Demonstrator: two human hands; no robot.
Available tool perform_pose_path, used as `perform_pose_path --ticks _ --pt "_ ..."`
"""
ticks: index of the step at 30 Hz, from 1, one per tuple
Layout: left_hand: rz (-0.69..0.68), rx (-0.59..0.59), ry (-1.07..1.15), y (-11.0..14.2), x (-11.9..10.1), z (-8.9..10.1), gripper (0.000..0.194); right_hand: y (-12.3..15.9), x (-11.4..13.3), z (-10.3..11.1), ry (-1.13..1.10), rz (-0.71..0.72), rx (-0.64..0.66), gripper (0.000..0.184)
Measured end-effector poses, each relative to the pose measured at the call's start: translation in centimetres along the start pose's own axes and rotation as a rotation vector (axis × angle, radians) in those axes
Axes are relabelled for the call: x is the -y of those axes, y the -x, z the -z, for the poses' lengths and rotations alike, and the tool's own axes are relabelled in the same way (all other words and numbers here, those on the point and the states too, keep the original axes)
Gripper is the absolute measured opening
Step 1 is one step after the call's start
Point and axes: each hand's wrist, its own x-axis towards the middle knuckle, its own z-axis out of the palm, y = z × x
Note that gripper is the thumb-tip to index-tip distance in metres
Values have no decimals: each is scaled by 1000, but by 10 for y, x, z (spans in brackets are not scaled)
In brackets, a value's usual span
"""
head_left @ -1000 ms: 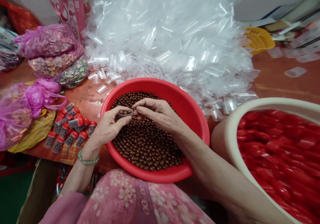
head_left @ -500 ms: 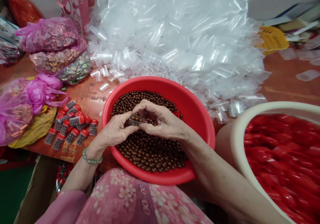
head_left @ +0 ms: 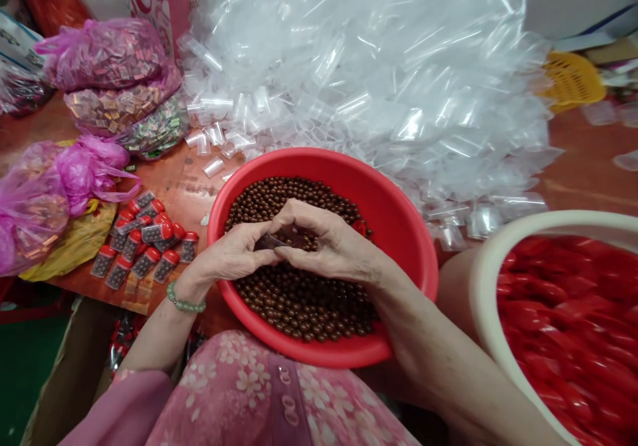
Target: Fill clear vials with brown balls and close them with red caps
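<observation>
A small clear plastic container (head_left: 268, 240) is held low over a red basin (head_left: 403, 246) of round brown balls (head_left: 304, 310). My left hand (head_left: 239, 250) is closed round it, thumb and fingers on either side. From the right, my right hand (head_left: 331, 240) curves in, its thumb and fingertips pinching at the container's mouth. What lies inside the container is mostly hidden by my fingers. Among the balls, just beyond my right hand, sits a red piece (head_left: 359, 226).
Filled red-capped containers (head_left: 144, 240) lie left of the basin. Pink bags (head_left: 109, 54) of small packets stand behind them. A big heap of clear empty containers (head_left: 369, 67) covers the back. At right are a cream tub (head_left: 488, 280) of red caps and a yellow basket (head_left: 573, 80).
The container has tilted in my fingers, and the balls seen at its mouth no longer show. Both hands stay together over the basin. The view has shifted slightly.
</observation>
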Motion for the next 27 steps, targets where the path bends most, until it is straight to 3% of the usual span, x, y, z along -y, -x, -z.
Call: perform_pose_path --ticks 5,11,19,27 --pt "47 -3 -74 0 2 0 26 -2 3 2 -8 -35 73 13" --pt "40 -46 -176 0 4 -1 22 -4 3 -4 97 18 -29 17" --pt "75 -82 -193 1 2 -1 17 -3 1 -3 21 8 -75 28" --pt "80 -88 -188 1 4 -2 17 -4 1 -2 66 55 -56 14"
